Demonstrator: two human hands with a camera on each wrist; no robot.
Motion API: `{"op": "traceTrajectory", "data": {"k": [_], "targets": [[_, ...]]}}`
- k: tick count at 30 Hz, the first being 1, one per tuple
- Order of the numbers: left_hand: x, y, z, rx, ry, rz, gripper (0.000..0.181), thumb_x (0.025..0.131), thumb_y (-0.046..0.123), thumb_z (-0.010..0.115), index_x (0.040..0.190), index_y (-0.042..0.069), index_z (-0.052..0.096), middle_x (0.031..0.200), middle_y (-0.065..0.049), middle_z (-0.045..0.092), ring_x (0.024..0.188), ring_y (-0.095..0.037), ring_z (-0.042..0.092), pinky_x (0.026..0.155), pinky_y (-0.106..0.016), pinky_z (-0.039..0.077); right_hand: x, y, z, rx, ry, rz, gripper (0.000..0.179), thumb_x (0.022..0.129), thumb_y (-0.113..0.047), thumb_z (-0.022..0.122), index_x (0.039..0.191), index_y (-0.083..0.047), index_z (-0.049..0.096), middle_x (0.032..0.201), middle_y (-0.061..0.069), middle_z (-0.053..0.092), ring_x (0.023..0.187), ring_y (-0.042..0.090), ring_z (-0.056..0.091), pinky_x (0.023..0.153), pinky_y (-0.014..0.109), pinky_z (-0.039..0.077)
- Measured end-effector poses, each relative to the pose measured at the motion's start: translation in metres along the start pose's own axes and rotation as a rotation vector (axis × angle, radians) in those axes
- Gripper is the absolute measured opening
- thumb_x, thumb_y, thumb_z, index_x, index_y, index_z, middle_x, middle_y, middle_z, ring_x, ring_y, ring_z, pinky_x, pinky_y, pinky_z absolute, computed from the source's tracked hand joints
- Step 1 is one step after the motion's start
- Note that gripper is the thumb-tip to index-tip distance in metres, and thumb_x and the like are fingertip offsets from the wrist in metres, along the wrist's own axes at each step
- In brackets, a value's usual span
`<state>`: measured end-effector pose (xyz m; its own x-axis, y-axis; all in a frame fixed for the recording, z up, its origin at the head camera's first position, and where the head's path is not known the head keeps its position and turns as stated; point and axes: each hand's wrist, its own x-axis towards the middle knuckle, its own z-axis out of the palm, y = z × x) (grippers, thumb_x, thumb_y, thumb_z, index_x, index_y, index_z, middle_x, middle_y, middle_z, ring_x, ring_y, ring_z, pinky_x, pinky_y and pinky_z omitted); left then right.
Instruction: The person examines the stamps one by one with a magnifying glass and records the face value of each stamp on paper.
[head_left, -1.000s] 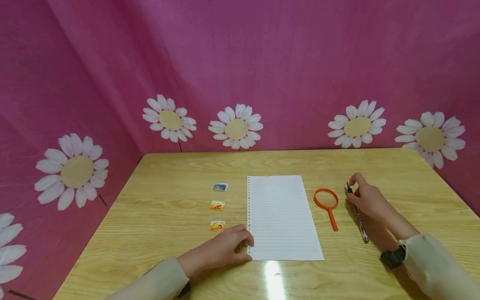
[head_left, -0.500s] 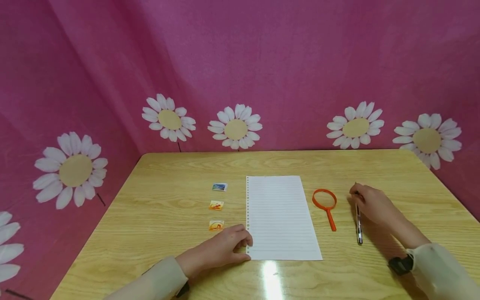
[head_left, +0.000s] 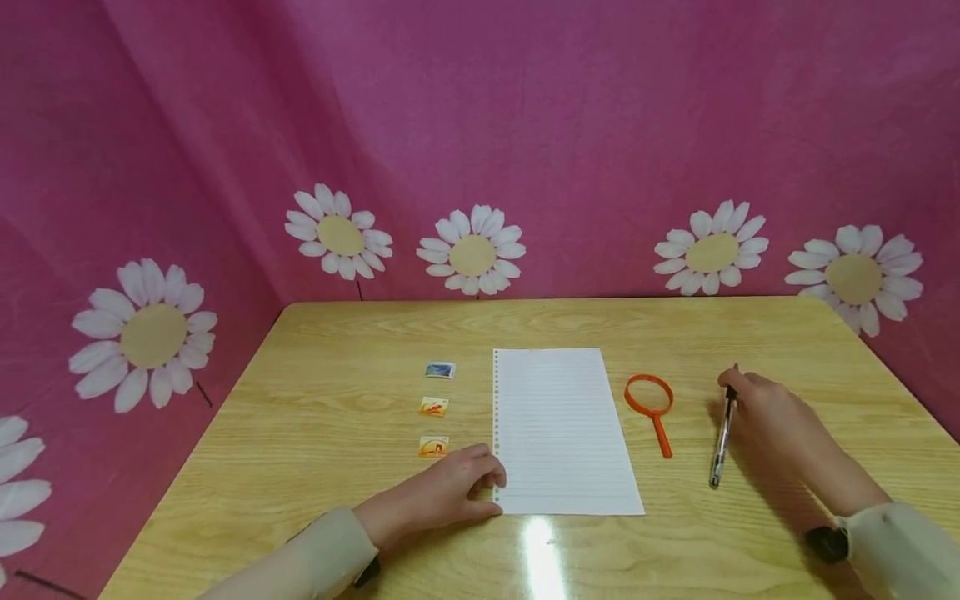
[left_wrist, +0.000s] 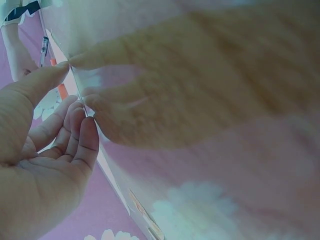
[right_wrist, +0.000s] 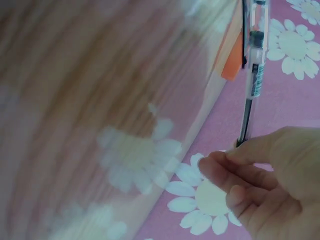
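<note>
In the head view my right hand (head_left: 780, 429) pinches a clear-barrelled pen (head_left: 722, 442) near its dark tip end, with the other end pointing toward me. The right wrist view shows the thumb and fingertips closed on the pen (right_wrist: 255, 80), its barrel slanting up and away. My left hand (head_left: 442, 492) rests at the lower left edge of a lined, punched sheet of paper (head_left: 562, 433). Its thumb and fingertips touch down at that edge, loosely bent, as the left wrist view also shows on this hand (left_wrist: 55, 130).
An orange magnifying glass (head_left: 662, 436) lies between the paper and the right hand. Left of the paper are a blue stamp (head_left: 440, 370) and two yellow-orange ones, the nearer stamp (head_left: 433, 447) just beyond the left hand. A pink flowered cloth (head_left: 585, 150) hangs behind the wooden table (head_left: 337, 375).
My right hand has shifted a little to the right and changed its hold on the pen, whose near end has swung slightly left. The left hand has stayed at the paper's edge.
</note>
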<state>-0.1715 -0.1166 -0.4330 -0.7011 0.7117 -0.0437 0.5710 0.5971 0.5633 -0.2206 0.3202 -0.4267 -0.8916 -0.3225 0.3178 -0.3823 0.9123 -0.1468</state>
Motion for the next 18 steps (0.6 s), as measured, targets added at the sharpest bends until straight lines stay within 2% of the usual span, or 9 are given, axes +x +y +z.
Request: {"op": "traceTrajectory", "data": {"k": [4,8,14,18], "targets": [[0.001,0.001,0.0,-0.007,-0.008,-0.006,0.021,0.088,0.022,0.073,0.103,0.011,0.064,0.094,0.002,0.055,0.082,-0.003,0.046,0.076,-0.014,0.044,-0.002,-0.002,0.0,-0.026,0.093,-0.06,0.031,0.078,0.013,0.067,0.103,-0.001,0.053,0.071,0.01,0.058,0.061,0.019,0.054,0.048,0.036,0.048],[0.001,0.001,0.0,-0.014,-0.009,-0.005,0.02,0.088,0.021,0.073,0.102,0.011,0.064,0.093,0.002,0.054,0.081,-0.003,0.046,0.075,-0.014,0.043,0.0,-0.004,0.001,-0.002,0.185,-0.095,0.031,0.079,0.013,0.065,0.103,-0.001,0.05,0.068,0.005,0.054,0.058,0.012,0.046,0.047,0.029,0.04],[0.0,0.0,-0.001,-0.019,-0.008,0.013,0.02,0.088,0.021,0.073,0.102,0.01,0.064,0.091,0.001,0.053,0.08,-0.003,0.045,0.073,-0.014,0.043,0.0,-0.013,0.001,0.196,0.175,-0.01,0.02,0.09,0.005,0.057,0.107,0.001,0.046,0.065,-0.002,0.046,0.054,-0.002,0.03,0.047,0.02,0.029],[0.0,0.001,-0.001,-0.016,-0.006,0.004,0.021,0.087,0.02,0.074,0.102,0.01,0.064,0.091,0.002,0.054,0.079,-0.003,0.046,0.074,-0.013,0.043,0.002,-0.021,0.003,0.293,0.258,-0.025,0.015,0.092,0.003,0.06,0.104,0.001,0.051,0.065,-0.004,0.046,0.054,-0.005,0.03,0.046,0.017,0.028]]}}
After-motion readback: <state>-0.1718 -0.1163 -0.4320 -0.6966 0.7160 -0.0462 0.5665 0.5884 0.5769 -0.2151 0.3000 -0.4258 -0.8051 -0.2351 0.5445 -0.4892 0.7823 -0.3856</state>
